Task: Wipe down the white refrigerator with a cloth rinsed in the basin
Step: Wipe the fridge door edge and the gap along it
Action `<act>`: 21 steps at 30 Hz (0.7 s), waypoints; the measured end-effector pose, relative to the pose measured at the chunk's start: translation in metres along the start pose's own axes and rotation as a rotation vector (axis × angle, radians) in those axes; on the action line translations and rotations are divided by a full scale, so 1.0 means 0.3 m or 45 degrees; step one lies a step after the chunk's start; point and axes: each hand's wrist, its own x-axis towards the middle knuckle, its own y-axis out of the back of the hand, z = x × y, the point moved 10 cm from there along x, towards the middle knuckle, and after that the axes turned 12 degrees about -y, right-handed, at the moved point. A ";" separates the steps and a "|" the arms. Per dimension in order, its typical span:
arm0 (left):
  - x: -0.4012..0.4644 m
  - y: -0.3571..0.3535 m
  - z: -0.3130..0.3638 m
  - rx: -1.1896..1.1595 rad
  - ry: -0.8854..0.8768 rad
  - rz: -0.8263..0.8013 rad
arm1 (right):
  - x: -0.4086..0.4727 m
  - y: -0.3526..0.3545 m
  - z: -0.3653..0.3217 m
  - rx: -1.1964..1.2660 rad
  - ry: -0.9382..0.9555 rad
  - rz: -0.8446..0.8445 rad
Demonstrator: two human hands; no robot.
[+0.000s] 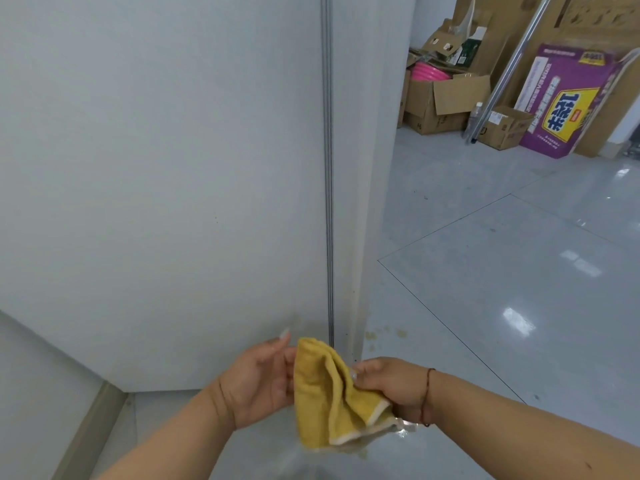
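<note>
The white refrigerator (173,168) fills the left and middle of the head view, with a dark vertical seam running down near its right edge. A yellow cloth (325,396) with a white hem hangs in front of its lower corner. My left hand (258,379) holds the cloth's upper left edge, fingers partly straight. My right hand (391,386) pinches the cloth's right side, a red cord round the wrist. No basin is in view.
Glossy grey floor tiles (502,289) stretch to the right, with yellowish spots by the refrigerator's corner. Cardboard boxes (440,102), a purple and yellow box (568,105), a clear bottle (473,121) and a leaning metal rail stand at the far right wall.
</note>
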 end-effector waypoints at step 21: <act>0.066 0.009 0.181 -0.510 -0.024 0.655 | -0.085 -0.035 -0.222 1.301 0.250 -0.316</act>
